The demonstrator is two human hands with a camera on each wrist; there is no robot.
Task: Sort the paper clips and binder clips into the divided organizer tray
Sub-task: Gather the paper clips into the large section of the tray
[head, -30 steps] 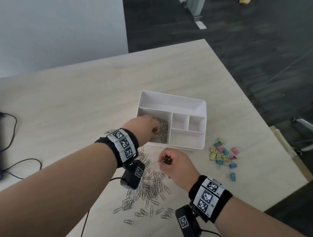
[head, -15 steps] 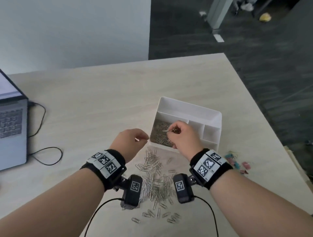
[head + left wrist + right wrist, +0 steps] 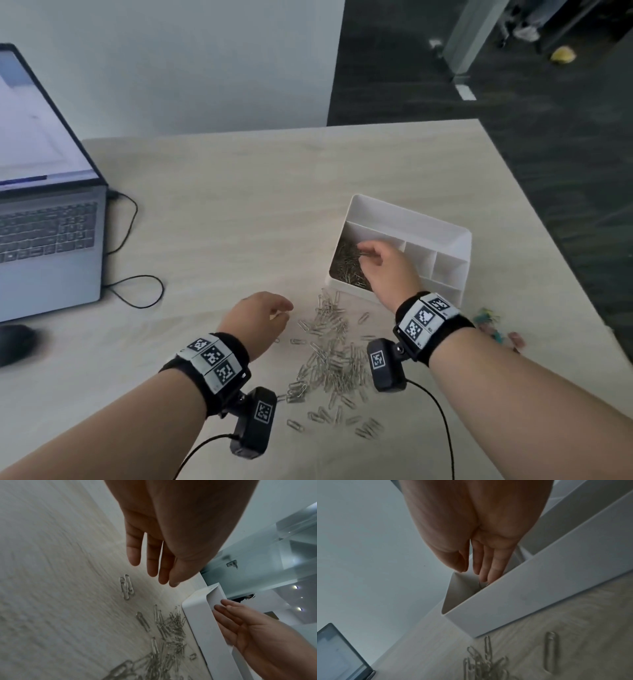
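Observation:
A white divided tray [image 3: 407,216] stands on the pale wood table, and its front left compartment holds many silver paper clips [image 3: 344,263]. My right hand [image 3: 368,250] reaches over that compartment with straight, spread fingers; the right wrist view shows the fingertips [image 3: 483,577] dipping inside the tray wall [image 3: 530,588], just above a glint of metal. A loose pile of paper clips [image 3: 330,359] lies in front of the tray. My left hand [image 3: 277,313] hovers empty just left of the pile, fingers [image 3: 135,553] relaxed and apart. Coloured binder clips [image 3: 486,317] lie right of the tray, partly hidden by my right wrist.
An open laptop [image 3: 44,205] sits at the left, with a black cable [image 3: 137,291] looping beside it and a dark mouse [image 3: 13,342] near the left edge. The table's right edge drops to a dark floor close behind the tray.
My right hand carried a pinched clip from the pile to the tray's left compartment and its fingers have spread. My left hand drew back from the tray to the pile's left.

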